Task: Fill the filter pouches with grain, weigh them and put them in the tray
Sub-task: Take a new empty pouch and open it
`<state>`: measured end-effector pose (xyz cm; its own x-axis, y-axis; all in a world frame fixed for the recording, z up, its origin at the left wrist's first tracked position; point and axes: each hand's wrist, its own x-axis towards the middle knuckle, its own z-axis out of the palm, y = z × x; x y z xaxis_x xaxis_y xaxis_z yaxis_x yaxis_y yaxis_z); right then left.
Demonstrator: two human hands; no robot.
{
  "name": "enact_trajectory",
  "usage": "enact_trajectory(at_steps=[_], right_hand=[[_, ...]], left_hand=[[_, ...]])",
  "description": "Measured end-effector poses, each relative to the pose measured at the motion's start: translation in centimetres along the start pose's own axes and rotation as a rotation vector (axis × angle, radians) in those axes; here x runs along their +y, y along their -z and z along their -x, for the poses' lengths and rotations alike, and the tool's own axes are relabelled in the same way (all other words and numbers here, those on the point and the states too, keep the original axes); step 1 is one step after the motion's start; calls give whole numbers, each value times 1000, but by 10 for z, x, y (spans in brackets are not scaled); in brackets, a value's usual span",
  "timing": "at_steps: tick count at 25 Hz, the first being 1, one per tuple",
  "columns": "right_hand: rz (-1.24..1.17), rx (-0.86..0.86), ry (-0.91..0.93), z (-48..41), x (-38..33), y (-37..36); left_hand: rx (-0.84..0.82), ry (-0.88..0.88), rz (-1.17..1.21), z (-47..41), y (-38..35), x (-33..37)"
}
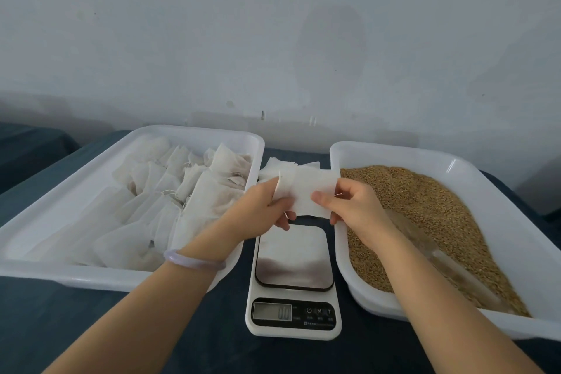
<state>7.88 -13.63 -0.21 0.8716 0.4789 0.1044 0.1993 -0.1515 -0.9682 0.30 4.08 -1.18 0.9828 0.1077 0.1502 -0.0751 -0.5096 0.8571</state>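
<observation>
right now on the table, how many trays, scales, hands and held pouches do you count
trays: 2, pouch tray and grain tray
scale: 1
hands: 2, left hand and right hand
held pouch: 1
total: 6
The heaped pouches in the pouch tray overlap too much to count.

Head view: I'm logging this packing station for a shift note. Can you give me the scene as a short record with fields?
Held item: flat white pouch, pinched at its two ends by the left hand and right hand
Scale: scale between the trays, platform bare, display blurred, seemingly zero
Left tray: left tray holds a pile of pouches
Right tray: right tray holds grain
Surface: dark blue cloth
</observation>
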Motion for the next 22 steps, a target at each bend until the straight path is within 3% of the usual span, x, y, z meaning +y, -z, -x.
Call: enact_trajectory(at_steps=[12,17,22], right_hand=[[41,-76,25,1,3,1],[63,76,194,5,2,0],[243,101,443,14,3,-5]], left_hand=[[207,-29,451,-1,7,1],[157,-9,322,5,5,5],[132,3,145,8,2,12]])
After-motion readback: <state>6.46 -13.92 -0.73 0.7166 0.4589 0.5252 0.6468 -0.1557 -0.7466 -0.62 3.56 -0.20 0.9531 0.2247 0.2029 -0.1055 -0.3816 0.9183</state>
